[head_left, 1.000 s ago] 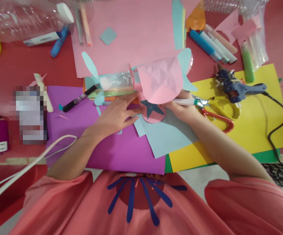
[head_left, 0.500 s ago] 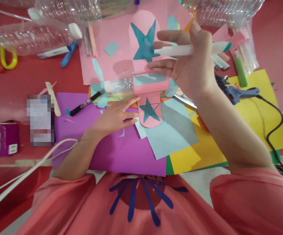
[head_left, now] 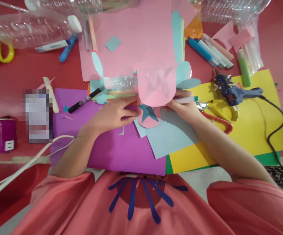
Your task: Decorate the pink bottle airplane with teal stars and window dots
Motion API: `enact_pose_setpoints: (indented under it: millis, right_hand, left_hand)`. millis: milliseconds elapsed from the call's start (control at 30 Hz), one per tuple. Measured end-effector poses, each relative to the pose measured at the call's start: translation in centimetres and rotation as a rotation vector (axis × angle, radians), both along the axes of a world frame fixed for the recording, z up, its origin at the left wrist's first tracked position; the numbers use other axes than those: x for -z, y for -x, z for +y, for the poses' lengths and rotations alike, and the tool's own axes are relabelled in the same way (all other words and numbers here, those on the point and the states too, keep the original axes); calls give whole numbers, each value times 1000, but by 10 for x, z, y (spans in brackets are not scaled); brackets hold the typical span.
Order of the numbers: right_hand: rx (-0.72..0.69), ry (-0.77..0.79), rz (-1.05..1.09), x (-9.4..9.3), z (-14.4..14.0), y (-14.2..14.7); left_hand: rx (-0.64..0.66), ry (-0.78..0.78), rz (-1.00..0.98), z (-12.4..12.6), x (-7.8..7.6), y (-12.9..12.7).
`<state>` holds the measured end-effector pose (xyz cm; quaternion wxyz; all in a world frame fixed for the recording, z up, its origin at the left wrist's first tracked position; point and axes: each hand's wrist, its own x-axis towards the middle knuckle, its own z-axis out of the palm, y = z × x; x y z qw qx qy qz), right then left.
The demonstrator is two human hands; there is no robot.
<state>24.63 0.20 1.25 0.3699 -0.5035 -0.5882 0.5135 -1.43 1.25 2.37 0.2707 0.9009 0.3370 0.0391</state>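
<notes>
Many paper sheets across red table [head_left: 21,75]: pink sheet [head_left: 136,36], purple sheet [head_left: 102,143], yellow sheet [head_left: 251,130], pale blue sheet [head_left: 173,133]. Clear bottle [head_left: 28,27] far left. Glue gun [head_left: 234,93] and scissors [head_left: 217,112] just right of right hand [head_left: 184,109], clenched on white marker [head_left: 187,100]. Left hand [head_left: 112,114] flat, fingers spread, pressing beside pink cutout [head_left: 149,117] with teal star [head_left: 147,112], partly hidden under curled pink flap [head_left: 156,86].

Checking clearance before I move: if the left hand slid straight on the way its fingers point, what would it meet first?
The left hand points right across the purple paper. First in line is the pink cutout with the blue star, right at its fingers; they may already touch it.
</notes>
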Motion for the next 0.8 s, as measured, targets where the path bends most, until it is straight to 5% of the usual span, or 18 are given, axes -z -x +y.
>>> enact_pose_setpoints:
  millis: [233,800]
  right_hand:
    - [99,-52,-62,4,-3,5]
    - [9,-14,-67,-2,-1,6]
  left_hand:
    - [-12,-9,3,-1,-1,-2]
    - [-44,30,1,-3,-4,-4]
